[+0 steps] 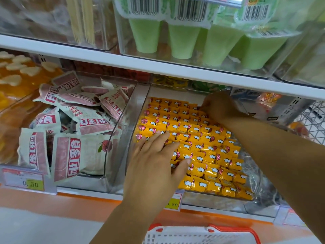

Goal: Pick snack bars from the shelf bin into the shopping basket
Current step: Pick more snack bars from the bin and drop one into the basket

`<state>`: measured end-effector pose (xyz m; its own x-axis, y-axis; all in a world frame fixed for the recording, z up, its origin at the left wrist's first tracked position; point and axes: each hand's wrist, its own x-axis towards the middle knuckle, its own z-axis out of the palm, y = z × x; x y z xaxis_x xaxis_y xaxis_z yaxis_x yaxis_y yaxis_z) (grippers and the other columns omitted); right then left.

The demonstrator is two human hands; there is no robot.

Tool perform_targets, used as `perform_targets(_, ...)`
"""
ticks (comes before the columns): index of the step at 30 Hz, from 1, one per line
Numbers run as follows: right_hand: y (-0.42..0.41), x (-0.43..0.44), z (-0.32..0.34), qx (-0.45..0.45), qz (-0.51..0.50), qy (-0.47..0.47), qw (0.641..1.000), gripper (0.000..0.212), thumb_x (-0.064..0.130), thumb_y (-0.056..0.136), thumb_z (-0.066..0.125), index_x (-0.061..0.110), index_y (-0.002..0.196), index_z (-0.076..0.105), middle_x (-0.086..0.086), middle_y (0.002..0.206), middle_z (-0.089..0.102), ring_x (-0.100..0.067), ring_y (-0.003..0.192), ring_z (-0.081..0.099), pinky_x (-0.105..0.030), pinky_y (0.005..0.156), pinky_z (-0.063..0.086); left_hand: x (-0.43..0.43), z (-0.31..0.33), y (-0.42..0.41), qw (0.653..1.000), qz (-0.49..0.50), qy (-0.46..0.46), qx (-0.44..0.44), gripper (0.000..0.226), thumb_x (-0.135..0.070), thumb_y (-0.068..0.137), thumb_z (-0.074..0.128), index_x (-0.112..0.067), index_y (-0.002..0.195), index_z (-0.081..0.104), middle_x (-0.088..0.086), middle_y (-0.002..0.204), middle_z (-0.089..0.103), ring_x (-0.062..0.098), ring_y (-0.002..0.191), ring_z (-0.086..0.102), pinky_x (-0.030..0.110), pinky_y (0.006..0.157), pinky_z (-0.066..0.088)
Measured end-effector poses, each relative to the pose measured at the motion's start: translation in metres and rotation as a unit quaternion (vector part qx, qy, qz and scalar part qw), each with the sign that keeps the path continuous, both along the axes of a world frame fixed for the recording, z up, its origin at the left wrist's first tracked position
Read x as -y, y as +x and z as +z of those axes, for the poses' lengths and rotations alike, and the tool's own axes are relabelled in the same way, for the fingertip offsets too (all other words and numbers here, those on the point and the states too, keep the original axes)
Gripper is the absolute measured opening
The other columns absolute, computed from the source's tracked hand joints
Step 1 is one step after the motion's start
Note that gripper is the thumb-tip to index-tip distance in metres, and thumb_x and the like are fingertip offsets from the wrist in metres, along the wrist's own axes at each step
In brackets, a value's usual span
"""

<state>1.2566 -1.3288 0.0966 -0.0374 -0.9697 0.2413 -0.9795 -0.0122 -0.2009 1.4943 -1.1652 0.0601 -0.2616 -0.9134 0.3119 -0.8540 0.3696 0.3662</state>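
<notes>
Yellow snack bars [193, 131], dozens, filled one bin [142, 101]. Left hand [154, 155] lay flat on them, fingers straight; right hand [218, 108] curled at back row, grip unclear. One basket [184, 235] below.

A yellow price tag [32, 184] under the pink packets [66, 155] says 0.50. A second price tag [173, 204], under the yellow snack bars [202, 138], shows only ". 80". The pink packets have white Chinese words on red, and one reads 零食. Barcode stickers [190, 11] on the green cups [182, 41] show 6 923775 92733.
</notes>
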Motion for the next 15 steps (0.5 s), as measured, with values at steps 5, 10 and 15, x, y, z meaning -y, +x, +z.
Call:
perform_targets(5, 0.006, -0.044, 0.024, 0.065, -0.015, -0.073, 0.995, 0.016, 0.015, 0.1, 0.049, 0.015, 0.104, 0.065, -0.007, 0.111, 0.066, -0.027, 0.099, 0.062, -0.033, 0.081, 0.046, -0.002, 0.006, 0.001, 0.998, -0.002, 0.011, -0.069, 0.061, -0.068, 0.086, 0.033, -0.035, 0.129, 0.062, -0.011, 0.144, 0.051, 0.012, 0.138, 0.041, 0.033, 0.114, 0.013)
perform_targets(10, 0.027, -0.145, 0.035, 0.129, 0.036, -0.142, 0.981, 0.014, 0.013, 0.096, 0.057, 0.018, 0.105, 0.066, 0.002, 0.106, 0.067, -0.013, 0.082, 0.06, -0.027, 0.072, 0.049, -0.018, 0.025, 0.003, 0.984, -0.003, 0.047, -0.172, 0.045, -0.052, 0.093, 0.053, -0.037, 0.136, 0.055, -0.021, 0.144, 0.046, 0.001, 0.134, 0.037, 0.024, 0.11, 0.026)
perform_targets(15, 0.057, -0.246, 0.024, 0.405, 0.067, -0.129, 0.902, 0.017, 0.003, 0.091, 0.061, 0.019, 0.087, 0.063, 0.015, 0.103, 0.072, -0.001, 0.1, 0.067, -0.02, 0.081, 0.056, -0.048, 0.033, 0.007, 0.967, -0.05, 0.134, -0.21, 0.067, -0.046, 0.092, 0.059, -0.047, 0.15, 0.024, -0.03, 0.135, 0.034, -0.004, 0.131, 0.03, 0.02, 0.102, 0.029)
